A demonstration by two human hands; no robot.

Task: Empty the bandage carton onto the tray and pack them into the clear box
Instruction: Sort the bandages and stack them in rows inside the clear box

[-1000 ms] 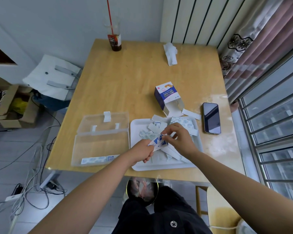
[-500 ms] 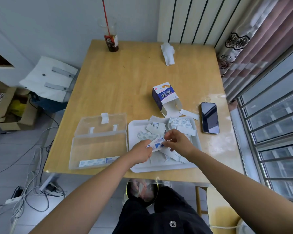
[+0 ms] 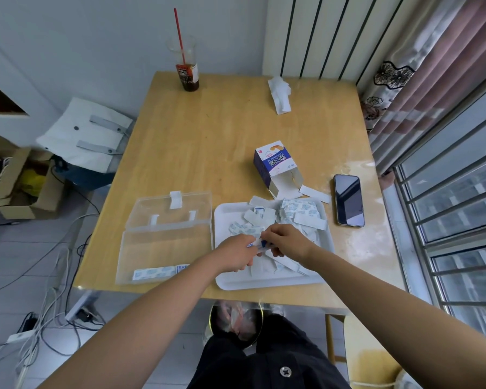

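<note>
A white tray [image 3: 225, 279] near the table's front edge holds several loose bandage strips [image 3: 298, 211]. Over its middle, my left hand [image 3: 236, 254] and my right hand [image 3: 286, 240] meet and both pinch a small bunch of bandages [image 3: 257, 244] with blue print. The bandage carton [image 3: 275, 167] lies on its side behind the tray, its open flaps towards the tray. The clear box [image 3: 163, 242] stands open left of the tray, with a row of bandages [image 3: 160, 272] along its front wall.
A black phone [image 3: 348, 200] lies right of the tray. A cup with a red straw [image 3: 187, 71] and a crumpled tissue [image 3: 279, 94] stand at the table's far edge. Cables and cardboard boxes lie on the floor at the left.
My hands have sunk closer to the tray and drawn together, so the bunch of bandages between them is now mostly covered. Nothing else on the table moved.
</note>
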